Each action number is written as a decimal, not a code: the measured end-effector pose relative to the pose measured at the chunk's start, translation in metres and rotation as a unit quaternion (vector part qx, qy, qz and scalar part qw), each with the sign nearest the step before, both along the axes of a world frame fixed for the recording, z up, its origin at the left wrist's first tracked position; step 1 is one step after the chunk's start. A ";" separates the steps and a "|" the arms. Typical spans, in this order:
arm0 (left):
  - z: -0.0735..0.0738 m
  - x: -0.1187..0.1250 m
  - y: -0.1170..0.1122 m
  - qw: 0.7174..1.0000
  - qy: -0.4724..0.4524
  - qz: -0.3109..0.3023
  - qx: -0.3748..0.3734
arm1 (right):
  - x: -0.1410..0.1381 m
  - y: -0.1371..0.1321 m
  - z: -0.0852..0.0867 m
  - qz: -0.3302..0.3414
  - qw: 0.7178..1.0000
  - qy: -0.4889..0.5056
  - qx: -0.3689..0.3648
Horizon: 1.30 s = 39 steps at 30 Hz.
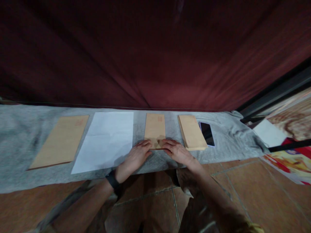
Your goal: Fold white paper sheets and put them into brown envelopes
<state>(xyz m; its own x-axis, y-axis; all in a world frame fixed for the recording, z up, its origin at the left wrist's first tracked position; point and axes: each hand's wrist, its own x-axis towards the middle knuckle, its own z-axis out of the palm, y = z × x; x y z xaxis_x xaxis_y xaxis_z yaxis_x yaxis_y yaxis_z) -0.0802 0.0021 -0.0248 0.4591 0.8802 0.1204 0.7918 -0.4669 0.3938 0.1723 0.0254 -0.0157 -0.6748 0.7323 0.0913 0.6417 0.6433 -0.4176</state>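
Note:
A narrow brown paper envelope [155,127] lies lengthwise on the grey cloth in front of me, with small red print at its far right corner. My left hand [139,156], a dark band at its wrist, has its fingers bent over the envelope's near left corner. At the near right corner, my right hand [178,152] holds the same end, fingers on top. The thumbs and the grip underneath are partly hidden. To the left is a white sheet of paper [107,140] with faint creases. On the right sits a stack of brown envelopes [193,132].
A larger brown envelope [62,139] rests at the far left of the grey cloth [229,136]. Beside the stack is a dark-screened phone [207,133]. A dark red curtain [150,55] hangs behind; black frame bars [279,92] and a colourful printed box [291,161] stand at right.

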 end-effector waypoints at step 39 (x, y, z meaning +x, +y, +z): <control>-0.004 0.035 -0.018 0.985 0.114 -0.062 0.114 | -0.026 -0.003 0.001 -0.116 0.993 -0.031 0.018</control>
